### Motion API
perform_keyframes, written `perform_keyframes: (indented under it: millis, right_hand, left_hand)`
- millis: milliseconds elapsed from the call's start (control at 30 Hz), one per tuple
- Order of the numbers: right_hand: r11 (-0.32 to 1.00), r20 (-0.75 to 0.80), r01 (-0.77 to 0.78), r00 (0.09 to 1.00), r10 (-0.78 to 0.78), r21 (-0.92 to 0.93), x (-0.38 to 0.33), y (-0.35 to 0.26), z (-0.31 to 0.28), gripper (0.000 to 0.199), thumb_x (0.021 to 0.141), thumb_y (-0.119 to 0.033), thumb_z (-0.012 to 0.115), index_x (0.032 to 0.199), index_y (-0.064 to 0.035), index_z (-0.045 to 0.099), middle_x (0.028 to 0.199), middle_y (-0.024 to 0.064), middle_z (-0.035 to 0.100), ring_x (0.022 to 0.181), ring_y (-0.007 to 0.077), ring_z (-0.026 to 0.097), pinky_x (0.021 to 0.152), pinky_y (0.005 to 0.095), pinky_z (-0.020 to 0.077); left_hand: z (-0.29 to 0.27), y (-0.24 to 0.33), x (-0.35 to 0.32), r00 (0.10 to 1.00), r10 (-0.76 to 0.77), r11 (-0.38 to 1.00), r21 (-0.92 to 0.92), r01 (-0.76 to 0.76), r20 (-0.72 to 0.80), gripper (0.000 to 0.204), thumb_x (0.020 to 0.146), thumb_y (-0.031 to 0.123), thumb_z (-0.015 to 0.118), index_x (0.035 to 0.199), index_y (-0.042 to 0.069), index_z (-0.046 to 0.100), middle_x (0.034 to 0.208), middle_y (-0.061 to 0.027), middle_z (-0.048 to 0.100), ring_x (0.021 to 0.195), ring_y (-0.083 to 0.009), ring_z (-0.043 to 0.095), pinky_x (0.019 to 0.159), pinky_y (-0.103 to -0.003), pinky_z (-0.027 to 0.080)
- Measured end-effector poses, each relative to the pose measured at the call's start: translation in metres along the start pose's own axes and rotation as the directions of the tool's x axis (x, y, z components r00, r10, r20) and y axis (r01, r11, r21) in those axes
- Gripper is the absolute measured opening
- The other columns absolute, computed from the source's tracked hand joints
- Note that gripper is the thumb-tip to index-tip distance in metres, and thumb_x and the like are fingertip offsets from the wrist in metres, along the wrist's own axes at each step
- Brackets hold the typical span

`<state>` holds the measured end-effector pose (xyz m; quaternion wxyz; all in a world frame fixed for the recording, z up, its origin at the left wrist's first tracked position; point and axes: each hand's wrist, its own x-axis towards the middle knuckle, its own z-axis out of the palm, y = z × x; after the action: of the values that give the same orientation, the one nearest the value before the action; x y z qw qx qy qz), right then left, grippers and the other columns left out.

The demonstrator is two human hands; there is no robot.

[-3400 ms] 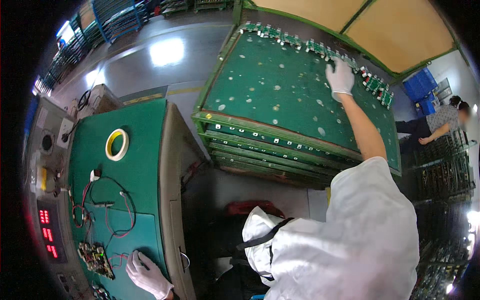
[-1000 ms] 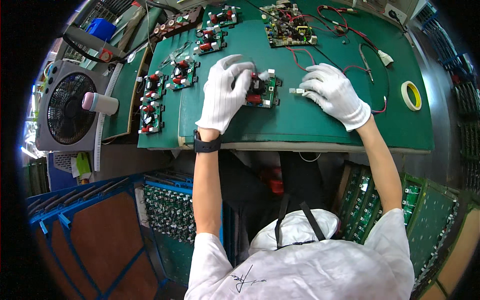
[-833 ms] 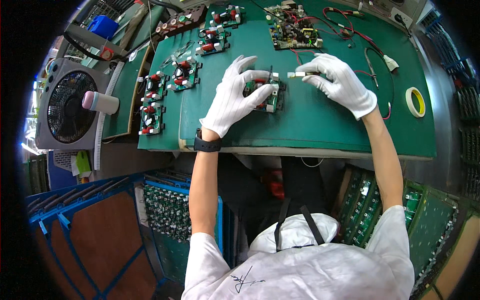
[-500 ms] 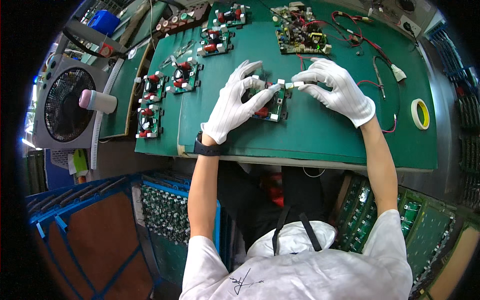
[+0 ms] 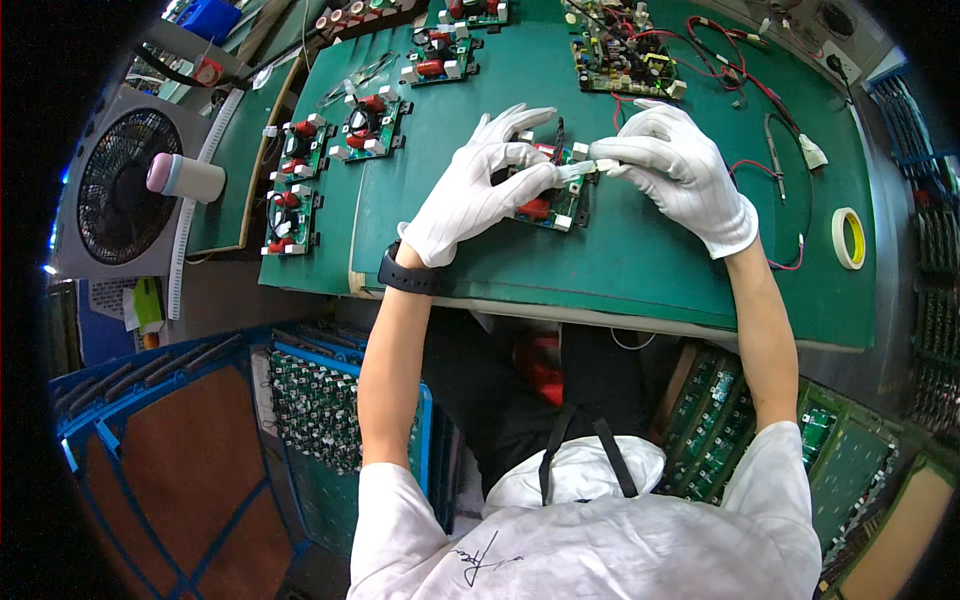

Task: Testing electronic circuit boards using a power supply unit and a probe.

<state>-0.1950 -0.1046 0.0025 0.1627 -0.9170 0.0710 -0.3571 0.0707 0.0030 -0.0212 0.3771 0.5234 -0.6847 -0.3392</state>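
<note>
Both my hands wear white striped gloves and meet over a green circuit board [image 5: 562, 216] that lies on the bench. The board carries red and white parts and a dark upright piece. My left hand [image 5: 492, 178] curls over the board's left side, its thumb and forefinger closing near a small pale piece at their tips. What exactly they grip is partly hidden. From the right, my right hand [image 5: 678, 172] pinches a small white connector [image 5: 604, 166] just above the board's right edge. The connector almost touches the pale piece at my left fingertips.
Several similar boards [image 5: 372, 128] stand on the green bench [image 5: 450, 270] to the left. A larger wired board [image 5: 622, 62] lies at the back. At the right are red wires, a thin probe [image 5: 775, 150] and a tape roll [image 5: 849, 238]. A fan [image 5: 130, 190] and bottle [image 5: 188, 178] are far left.
The view has shifted slightly. My right hand has brought the white connector closer to my left fingertips; both hands remain at the same board.
</note>
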Motion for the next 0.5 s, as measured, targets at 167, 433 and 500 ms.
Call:
perform_keyframes:
  millis: [167,433,500]
  right_hand:
    - [1.0,-0.015,0.001,1.0,-0.001,-0.02,0.001,-0.0033,-0.0041,0.03,0.086,-0.013,0.079,0.116,-0.0116,0.08,0.085,0.007,0.067,0.084,0.0277,0.064,0.081,0.0403,0.0505]
    - [0.997,0.02,0.022,1.0,-0.02,-0.079,0.0064,-0.0078,-0.0055,0.03,0.085,-0.014,0.079,0.115,-0.0118,0.08,0.085,0.0072,0.067,0.084,0.0274,0.065,0.081,0.0399,0.051]
    - [0.995,0.031,0.022,0.999,-0.019,-0.095,0.0053,-0.0078,-0.0044,0.03,0.085,-0.013,0.079,0.115,-0.0117,0.08,0.085,0.0074,0.067,0.085,0.0278,0.065,0.081,0.0398,0.0514]
  left_hand:
    - [-0.0014,0.0016,0.0019,0.999,0.035,0.999,-0.02,-0.035,0.017,0.022,0.098,0.035,0.07,0.099,0.015,0.08,0.152,-0.0081,0.058,0.149,-0.0359,0.044,0.13,-0.055,0.02]
    - [-0.0003,0.0,0.0032,0.999,0.05,0.996,0.07,-0.051,0.007,0.026,0.097,0.037,0.07,0.098,0.013,0.079,0.151,-0.0072,0.058,0.146,-0.0334,0.047,0.13,-0.055,0.02]
    - [0.0012,-0.0009,0.0031,0.996,0.094,0.991,0.095,-0.093,-0.002,0.026,0.097,0.038,0.07,0.099,0.013,0.079,0.151,-0.0068,0.058,0.146,-0.0327,0.047,0.13,-0.054,0.02]
